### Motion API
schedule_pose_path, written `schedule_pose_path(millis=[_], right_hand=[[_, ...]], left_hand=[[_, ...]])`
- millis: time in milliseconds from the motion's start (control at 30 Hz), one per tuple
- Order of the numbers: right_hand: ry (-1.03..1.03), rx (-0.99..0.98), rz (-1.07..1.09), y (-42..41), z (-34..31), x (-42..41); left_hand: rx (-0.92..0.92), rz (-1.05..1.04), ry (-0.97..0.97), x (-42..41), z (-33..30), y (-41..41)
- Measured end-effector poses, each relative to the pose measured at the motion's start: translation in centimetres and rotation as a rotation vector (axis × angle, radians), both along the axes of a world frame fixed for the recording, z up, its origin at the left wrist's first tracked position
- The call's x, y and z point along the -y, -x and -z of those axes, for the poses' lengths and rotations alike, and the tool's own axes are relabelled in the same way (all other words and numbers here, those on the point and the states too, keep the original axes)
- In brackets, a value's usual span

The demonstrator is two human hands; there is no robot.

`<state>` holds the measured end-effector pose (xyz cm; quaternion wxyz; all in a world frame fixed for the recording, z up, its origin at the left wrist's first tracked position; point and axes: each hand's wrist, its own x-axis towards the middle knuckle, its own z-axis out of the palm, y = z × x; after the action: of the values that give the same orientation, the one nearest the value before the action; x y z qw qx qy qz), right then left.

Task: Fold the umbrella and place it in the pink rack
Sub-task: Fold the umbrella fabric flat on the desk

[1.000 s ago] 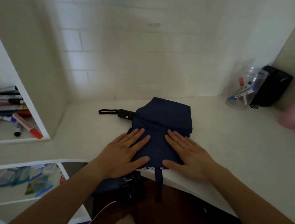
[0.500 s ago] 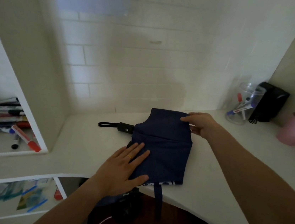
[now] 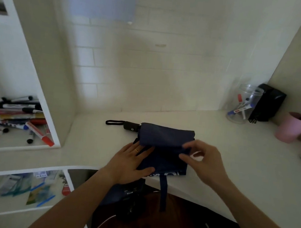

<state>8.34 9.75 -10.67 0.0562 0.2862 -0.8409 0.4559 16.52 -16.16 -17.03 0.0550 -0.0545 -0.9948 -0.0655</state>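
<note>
Navy cloth on the umbrella (image 3: 162,149) is soft, light and likely slippery, so your folds will spring back unless pinned; its stiff part is the black handle (image 3: 131,126), beyond your left hand (image 3: 130,160). It lies on the white desk (image 3: 234,162) by the front edge. That hand lies flat and open on the cloth. Your right hand (image 3: 204,162) seems to pinch the far flap, though blur hides contact. Half a second ago that flap lay flat; now it is pulled toward you. Well off right stands the pink cup (image 3: 292,129).
</note>
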Motion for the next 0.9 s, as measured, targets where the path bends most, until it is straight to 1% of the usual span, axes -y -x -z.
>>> schedule_pose_path(millis=[100, 167, 233, 333, 367, 433, 533, 600, 667, 800, 833, 900], right_hand=[[-0.009, -0.018, 0.017, -0.9, 2.3, -0.9], [-0.023, -0.027, 0.028, -1.2, 3.3, -1.0], [-0.054, -0.026, 0.039, -1.3, 4.3, -1.0], [-0.123, -0.031, 0.042, -1.1, 5.6, -1.0], [-0.139, -0.041, 0.038, -1.1, 5.8, -1.0], [-0.155, -0.067, 0.027, -1.1, 5.9, -1.0], [-0.190, -0.111, 0.025, -1.1, 5.9, -1.0], [-0.194, -0.116, 0.028, -1.1, 6.0, -1.0], [-0.193, -0.119, 0.039, -1.1, 6.0, -1.1], [-0.185, -0.130, 0.063, -1.3, 5.9, -1.1], [-0.185, -0.133, 0.072, -1.3, 5.9, -1.1], [-0.185, -0.144, 0.089, -1.4, 5.9, -1.1]], left_hand=[[0.016, 0.006, -0.073, -0.1, -0.6, 0.0], [-0.004, 0.006, -0.130, -0.2, -0.8, -0.1], [-0.096, -0.011, -0.169, -0.4, -1.0, -0.3], [-0.341, -0.151, -0.236, -1.4, -1.2, -0.9], [-0.405, -0.206, -0.318, -2.0, -1.4, -1.1], [-0.465, -0.259, -0.559, -2.9, -1.9, -1.1], [-0.473, -0.206, -0.882, -3.6, -2.8, -1.2], [-0.457, -0.153, -1.023, -3.6, -3.2, -1.5], [-0.457, -0.133, -1.070, -3.5, -3.4, -1.9], [-0.390, -0.205, -1.182, -3.1, -3.0, -2.7], [-0.369, -0.222, -1.177, -3.0, -2.8, -2.9], [-0.345, -0.268, -1.073, -3.1, -2.3, -3.1]])
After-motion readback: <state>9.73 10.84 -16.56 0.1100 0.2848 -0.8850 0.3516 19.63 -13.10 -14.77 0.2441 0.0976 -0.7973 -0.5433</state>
